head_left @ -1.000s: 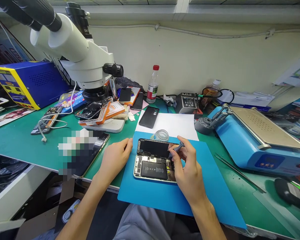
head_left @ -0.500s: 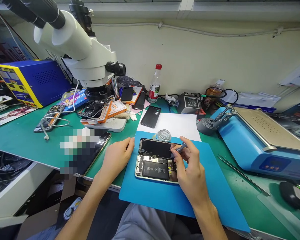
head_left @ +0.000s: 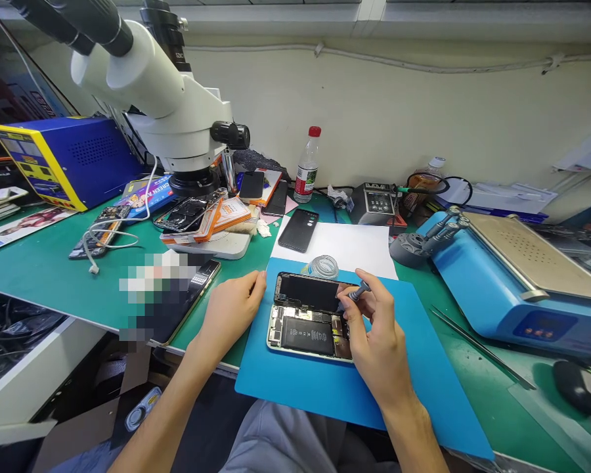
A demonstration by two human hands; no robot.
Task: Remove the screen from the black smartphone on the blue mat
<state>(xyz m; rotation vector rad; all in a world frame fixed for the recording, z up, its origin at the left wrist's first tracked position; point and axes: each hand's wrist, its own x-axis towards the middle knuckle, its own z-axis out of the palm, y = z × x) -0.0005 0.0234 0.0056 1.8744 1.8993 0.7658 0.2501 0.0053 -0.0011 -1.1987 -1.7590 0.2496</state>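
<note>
An opened phone point(head_left: 308, 332) lies on the blue mat point(head_left: 285, 381), its battery and inner parts bare. The screen part point(head_left: 305, 292) lies along its far side. Over the phone's right end, my right hand point(head_left: 381, 335) pinches a small grey screwdriver point(head_left: 357, 292); its tip is hidden behind the fingers. My left hand point(head_left: 236, 302) rests closed at the mat's left edge, apart from the phone, with nothing visible in it. Beyond the screen part sits a round, clear-looking container point(head_left: 324, 267).
A microscope point(head_left: 148, 85) towers at the left. Another phone point(head_left: 192, 295), partly blurred out, lies left of my left hand. A dark phone back point(head_left: 299, 230) is on white paper point(head_left: 359, 246). Tweezers point(head_left: 482, 348) and a blue heating plate machine point(head_left: 512, 282) occupy the right.
The whole view has shifted very slightly. Both hands, the screwdriver and the phone keep practically the same positions.
</note>
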